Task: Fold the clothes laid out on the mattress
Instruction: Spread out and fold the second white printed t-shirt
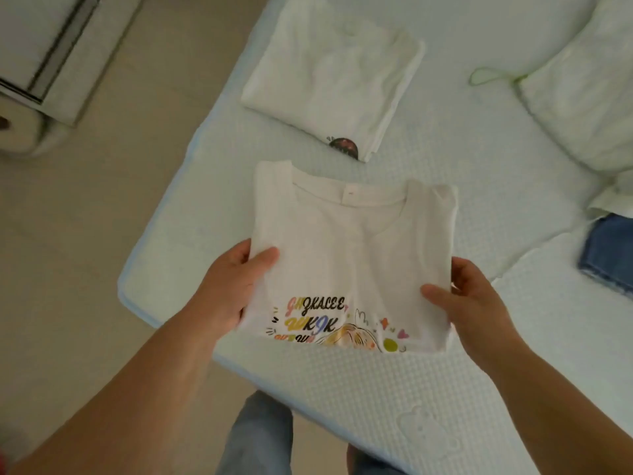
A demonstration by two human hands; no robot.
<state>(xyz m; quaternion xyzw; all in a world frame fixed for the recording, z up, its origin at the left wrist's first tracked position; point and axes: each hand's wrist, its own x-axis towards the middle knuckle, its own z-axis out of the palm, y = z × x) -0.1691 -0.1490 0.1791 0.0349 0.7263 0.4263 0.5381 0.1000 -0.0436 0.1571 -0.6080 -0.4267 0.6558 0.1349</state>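
A folded white T-shirt with colourful lettering and a cartoon print (349,255) is held above the white mattress (445,389), collar pointing away from me. My left hand (236,286) grips its left edge, thumb on top. My right hand (469,299) grips its right edge, thumb on top and fingers underneath. A second white T-shirt (329,80), folded, lies flat further back on the mattress, with a dark print showing at its near corner.
A white garment or pillow (589,94) lies at the far right with a green hanger (486,75) beside it. Folded blue denim (609,255) sits at the right edge. Beige floor (102,234) lies left of the mattress. My jeans-clad legs (257,437) stand at its near edge.
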